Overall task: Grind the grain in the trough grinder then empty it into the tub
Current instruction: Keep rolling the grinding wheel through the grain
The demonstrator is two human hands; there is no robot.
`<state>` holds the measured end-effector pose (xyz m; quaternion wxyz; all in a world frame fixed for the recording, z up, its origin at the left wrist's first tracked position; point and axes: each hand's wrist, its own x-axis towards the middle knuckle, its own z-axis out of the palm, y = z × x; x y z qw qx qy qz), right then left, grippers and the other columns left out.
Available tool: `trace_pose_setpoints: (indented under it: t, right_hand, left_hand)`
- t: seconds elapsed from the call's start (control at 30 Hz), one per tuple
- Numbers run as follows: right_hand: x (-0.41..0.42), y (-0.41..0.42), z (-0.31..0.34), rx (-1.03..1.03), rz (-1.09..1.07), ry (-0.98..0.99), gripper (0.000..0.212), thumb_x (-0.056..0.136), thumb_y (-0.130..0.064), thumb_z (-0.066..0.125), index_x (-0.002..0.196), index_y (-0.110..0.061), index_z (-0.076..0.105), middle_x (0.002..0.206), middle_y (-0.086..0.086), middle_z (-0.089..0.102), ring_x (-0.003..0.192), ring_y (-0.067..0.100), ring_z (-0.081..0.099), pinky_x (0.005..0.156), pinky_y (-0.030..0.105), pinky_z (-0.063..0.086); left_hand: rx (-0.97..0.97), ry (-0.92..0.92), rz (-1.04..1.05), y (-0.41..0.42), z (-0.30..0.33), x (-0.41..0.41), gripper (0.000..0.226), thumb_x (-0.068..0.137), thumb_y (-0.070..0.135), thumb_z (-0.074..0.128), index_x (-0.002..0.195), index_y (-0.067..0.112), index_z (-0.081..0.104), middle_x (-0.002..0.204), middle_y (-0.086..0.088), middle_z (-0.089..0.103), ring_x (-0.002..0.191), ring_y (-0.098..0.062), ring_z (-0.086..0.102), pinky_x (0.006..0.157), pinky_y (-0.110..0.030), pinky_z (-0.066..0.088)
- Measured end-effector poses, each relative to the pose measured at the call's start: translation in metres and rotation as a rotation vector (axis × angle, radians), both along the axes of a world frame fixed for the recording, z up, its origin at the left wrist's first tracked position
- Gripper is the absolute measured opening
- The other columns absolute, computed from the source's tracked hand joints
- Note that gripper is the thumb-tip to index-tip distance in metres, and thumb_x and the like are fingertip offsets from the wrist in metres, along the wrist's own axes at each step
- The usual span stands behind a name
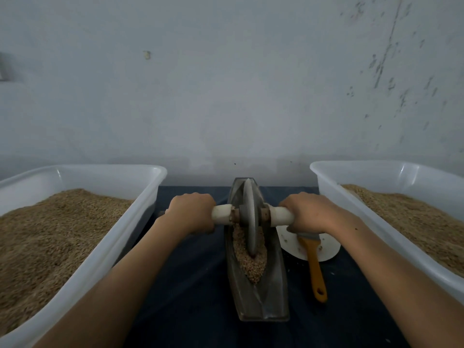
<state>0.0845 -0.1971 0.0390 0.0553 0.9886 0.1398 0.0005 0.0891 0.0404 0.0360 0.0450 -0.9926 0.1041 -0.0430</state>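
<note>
While both arms reach forward, hands [190, 213] [305, 212] grip the axle [281, 216].

A pale, bluish-grey plastered wall [226, 96] fills the upper half of the frame. Dark chipped flecks and a long thin crack [391, 46] run down its upper right. A small pale fitting [147, 54] sits on it at upper left (too small to make out). The light is dim and even. Below, at centre, the worktop [195, 285] wears a dark blue cloth.
</note>
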Motion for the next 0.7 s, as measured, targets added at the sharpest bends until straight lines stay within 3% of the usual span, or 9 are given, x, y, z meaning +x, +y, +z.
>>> trace_pose_setpoints:
  t: [0.1,0.17,0.3,0.5,0.6,0.7]
  right_hand:
    - [0.003,0.004,-0.010,-0.015,0.019,-0.298,0.012,0.087,-0.023,0.058,0.091,-0.030,0.050,0.094,-0.003,0.063,0.082,0.019,0.059,0.063,0.030,0.040]
    - [0.005,0.006,-0.015,0.003,0.019,-0.390,0.016,0.089,-0.022,0.056,0.087,-0.030,0.042,0.092,-0.003,0.063,0.083,0.020,0.059,0.061,0.030,0.034]
    - [0.003,0.003,-0.010,-0.013,0.025,-0.273,0.012,0.087,-0.023,0.058,0.095,-0.030,0.052,0.095,-0.003,0.064,0.084,0.018,0.059,0.064,0.029,0.037]
    - [-0.003,0.002,0.007,-0.020,-0.022,0.111,0.037,0.079,-0.027,0.072,0.114,-0.026,0.060,0.103,-0.002,0.065,0.089,0.016,0.061,0.074,0.031,0.050]
    - [-0.002,0.003,0.005,-0.013,-0.035,0.113,0.037,0.080,-0.026,0.072,0.114,-0.027,0.060,0.103,-0.002,0.065,0.089,0.016,0.061,0.076,0.032,0.051]
    - [0.001,0.003,-0.003,-0.006,-0.008,-0.052,0.021,0.083,-0.024,0.065,0.101,-0.031,0.057,0.098,-0.003,0.065,0.080,0.014,0.057,0.065,0.029,0.042]
  left_hand:
    - [-0.057,-0.086,-0.001,0.002,-0.005,0.002,0.027,0.082,0.032,0.063,0.106,0.023,0.058,0.097,0.002,0.062,0.082,-0.017,0.055,0.069,-0.031,0.038]
    - [-0.076,-0.102,0.007,0.002,-0.008,0.002,0.024,0.083,0.032,0.062,0.105,0.023,0.058,0.097,0.002,0.062,0.082,-0.016,0.055,0.069,-0.030,0.038]
    - [-0.036,-0.083,0.006,0.000,-0.006,0.003,0.029,0.082,0.032,0.063,0.109,0.022,0.059,0.098,0.001,0.062,0.084,-0.017,0.056,0.069,-0.030,0.039]
    - [0.029,0.137,0.012,0.000,0.006,-0.002,0.044,0.075,0.037,0.070,0.115,0.021,0.057,0.091,0.004,0.056,0.079,-0.016,0.052,0.069,-0.031,0.039]
    - [0.021,0.119,0.012,0.000,0.006,-0.002,0.044,0.075,0.037,0.071,0.114,0.021,0.058,0.090,0.004,0.056,0.079,-0.016,0.052,0.069,-0.031,0.039]
    - [0.008,-0.023,0.007,0.000,0.000,0.000,0.036,0.078,0.036,0.066,0.111,0.024,0.058,0.098,0.002,0.062,0.085,-0.018,0.056,0.069,-0.032,0.037]
